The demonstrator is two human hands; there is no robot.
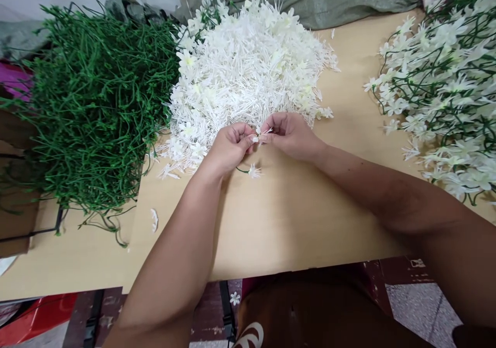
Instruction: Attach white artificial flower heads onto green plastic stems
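Note:
My left hand (pixel 234 146) and my right hand (pixel 290 135) meet over the table, in front of a heap of white artificial flower heads (pixel 248 64). Between the fingertips of both hands is a small white artificial flower (pixel 256 137), pinched from either side. Below my left hand, a green stem with a white flower (pixel 254 171) at its end sticks out; whether the hand grips that stem is hidden. Both hands are closed in a pinch.
A large pile of green artificial stems (pixel 101 100) lies on the left. Stemmed white flowers (pixel 453 95) are heaped on the right. Greyish-green sacking (pixel 349 7) runs along the back of the table (pixel 279 224). One loose flower (pixel 234 298) is below the front edge.

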